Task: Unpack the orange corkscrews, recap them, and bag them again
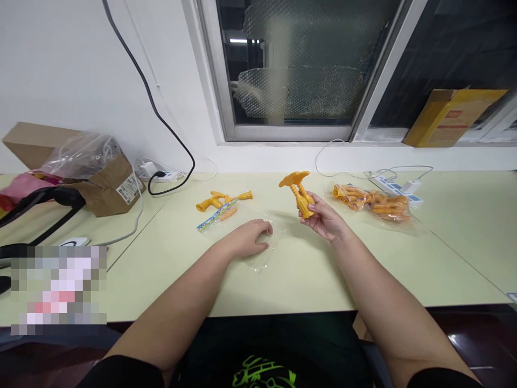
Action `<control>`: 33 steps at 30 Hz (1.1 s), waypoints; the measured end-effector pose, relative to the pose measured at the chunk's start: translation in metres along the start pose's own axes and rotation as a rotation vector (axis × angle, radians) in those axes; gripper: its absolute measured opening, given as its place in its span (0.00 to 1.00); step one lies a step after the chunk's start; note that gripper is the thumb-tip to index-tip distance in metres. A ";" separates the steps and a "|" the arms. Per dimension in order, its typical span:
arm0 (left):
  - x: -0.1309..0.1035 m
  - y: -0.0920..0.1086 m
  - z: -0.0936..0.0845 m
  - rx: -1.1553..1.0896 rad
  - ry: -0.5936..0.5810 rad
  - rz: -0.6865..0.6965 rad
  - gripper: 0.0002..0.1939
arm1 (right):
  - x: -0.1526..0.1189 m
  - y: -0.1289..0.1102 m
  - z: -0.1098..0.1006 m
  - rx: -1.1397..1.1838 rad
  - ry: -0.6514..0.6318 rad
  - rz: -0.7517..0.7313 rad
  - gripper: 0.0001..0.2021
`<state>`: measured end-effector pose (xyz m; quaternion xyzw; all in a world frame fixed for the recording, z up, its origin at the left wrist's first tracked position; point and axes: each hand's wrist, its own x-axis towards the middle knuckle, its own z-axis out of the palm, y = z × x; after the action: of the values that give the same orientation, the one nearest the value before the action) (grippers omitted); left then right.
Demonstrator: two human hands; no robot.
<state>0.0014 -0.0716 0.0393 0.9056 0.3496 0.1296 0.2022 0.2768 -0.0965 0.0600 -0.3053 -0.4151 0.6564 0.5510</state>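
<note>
Upright in my right hand (325,216) are yellow plastic pieces (304,202), ribbed at the base with a wider flat part on top; the fingers wrap round their lower end. My left hand (253,237) rests over a clear plastic bag (258,262) on the table, its fingers curved and apart from the thumb, with nothing gripped between them. Beyond the left hand, more yellow pieces (210,203) lie loose beside and partly under the bag's colourful header strip (217,215).
At the right lie bagged yellow pieces (390,206) in front of a power strip (396,188). An open cardboard box (107,186), black straps (72,196) and a white cable (139,215) occupy the left of the table (283,291). A window (299,64) is behind.
</note>
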 end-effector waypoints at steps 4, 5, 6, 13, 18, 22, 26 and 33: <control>0.001 -0.002 0.000 0.010 -0.003 -0.038 0.18 | 0.002 0.004 -0.002 -0.018 -0.047 0.009 0.23; 0.001 -0.001 0.000 0.018 -0.005 -0.063 0.19 | 0.002 0.004 -0.003 -0.021 -0.054 0.010 0.23; 0.001 0.000 0.000 0.028 -0.010 -0.084 0.20 | 0.003 0.004 -0.004 -0.021 -0.062 0.010 0.24; 0.001 0.009 0.001 0.075 -0.025 -0.102 0.21 | 0.005 0.007 -0.006 0.012 -0.103 -0.002 0.24; 0.003 0.007 0.002 0.050 0.029 -0.122 0.21 | 0.005 0.008 -0.007 -0.004 -0.112 0.005 0.25; 0.005 0.002 0.001 -0.015 0.184 -0.159 0.18 | 0.002 0.004 -0.008 -0.038 -0.153 0.003 0.27; 0.008 -0.004 -0.001 -0.134 0.377 -0.146 0.15 | -0.004 0.001 -0.006 -0.212 -0.273 0.000 0.26; 0.011 -0.007 -0.002 -0.423 0.606 -0.184 0.16 | -0.004 0.010 -0.011 -0.745 -0.279 -0.076 0.19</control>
<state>0.0049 -0.0589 0.0389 0.7294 0.4389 0.4420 0.2827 0.2825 -0.0981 0.0462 -0.3766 -0.7067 0.4750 0.3649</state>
